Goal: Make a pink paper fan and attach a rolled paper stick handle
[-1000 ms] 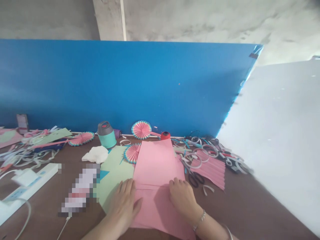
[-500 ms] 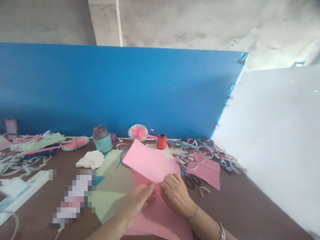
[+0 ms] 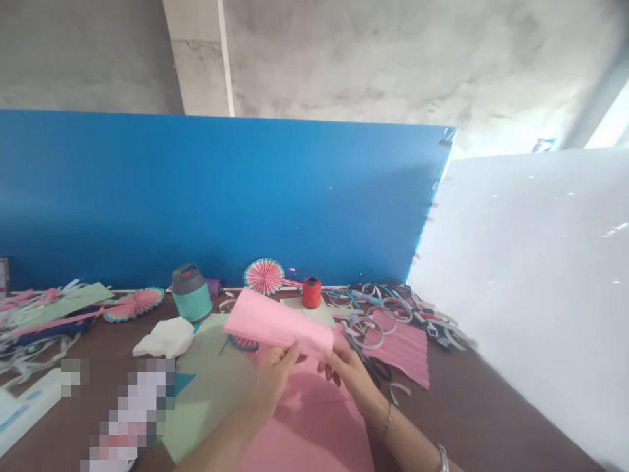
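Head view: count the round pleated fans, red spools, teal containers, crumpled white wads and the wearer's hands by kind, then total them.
Round pleated fans: 3, one mostly hidden by the held pink paper
Red spool: 1
Teal container: 1
Crumpled white wad: 1
Wearer's hands: 2, left hand and right hand
Total: 8

Pink sheet (image 3: 278, 321): plain, pale, matte; held up off the table (image 3: 472, 413), aslant, left end higher and farther off, right end lower. Surface gently bowed, brightly lit on top. Beneath and nearer, pink paper (image 3: 319, 423): deeper in tone, partly shadowed, lying broad on the table, near edge out of sight. Layer count unclear.
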Demonstrator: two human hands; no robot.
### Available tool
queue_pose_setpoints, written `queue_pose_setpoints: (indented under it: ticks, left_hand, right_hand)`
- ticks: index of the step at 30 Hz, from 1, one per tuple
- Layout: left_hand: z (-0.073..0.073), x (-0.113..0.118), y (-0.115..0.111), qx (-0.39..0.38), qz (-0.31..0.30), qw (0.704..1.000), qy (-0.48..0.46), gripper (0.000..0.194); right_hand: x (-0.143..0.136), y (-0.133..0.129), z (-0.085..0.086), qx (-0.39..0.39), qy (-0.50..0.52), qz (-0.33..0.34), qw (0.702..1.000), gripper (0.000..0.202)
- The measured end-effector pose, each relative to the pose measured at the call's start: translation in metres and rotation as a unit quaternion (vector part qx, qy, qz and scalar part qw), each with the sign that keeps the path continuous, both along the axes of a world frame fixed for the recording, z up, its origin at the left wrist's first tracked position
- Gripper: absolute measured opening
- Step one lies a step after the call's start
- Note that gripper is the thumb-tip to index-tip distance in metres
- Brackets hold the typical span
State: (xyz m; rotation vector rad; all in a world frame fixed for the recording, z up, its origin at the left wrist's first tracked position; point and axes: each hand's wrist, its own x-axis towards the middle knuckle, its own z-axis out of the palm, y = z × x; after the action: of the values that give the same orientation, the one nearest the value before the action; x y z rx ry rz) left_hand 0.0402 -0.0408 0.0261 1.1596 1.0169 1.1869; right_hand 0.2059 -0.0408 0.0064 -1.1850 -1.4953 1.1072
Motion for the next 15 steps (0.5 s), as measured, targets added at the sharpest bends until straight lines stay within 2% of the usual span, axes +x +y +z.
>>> queue_pose_setpoints:
  ticks: [3, 6, 10, 13, 15]
  left_hand:
    - [-0.013, 0.001, 0.004, -0.015, 0.005, 0.999, -0.027, 0.041]
    - [-0.023, -0.004, 0.008, -0.058, 0.022, 0.988, -0.139, 0.037]
    - [-0.023, -0.015, 0.018, -0.08, 0.084, 0.963, -0.242, 0.029]
    - [-0.019, -0.031, 0.033, -0.059, 0.151, 0.952, -0.262, 0.017]
    - [-0.018, -0.048, 0.047, -0.064, 0.201, 0.941, -0.266, 0.015]
  right_hand:
    - [-0.003, 0.003, -0.002, -0.026, 0.02, 0.028, 0.999, 0.048]
    - [-0.006, 0.001, -0.006, -0.026, 0.001, 0.018, 1.0, 0.046]
    - [-0.01, 0.0, -0.001, -0.057, -0.042, 0.034, 0.997, 0.041]
    - [-0.015, 0.005, 0.007, -0.087, -0.063, 0.051, 0.993, 0.032]
    - [-0.02, 0.009, 0.006, -0.116, -0.065, 0.063, 0.989, 0.026]
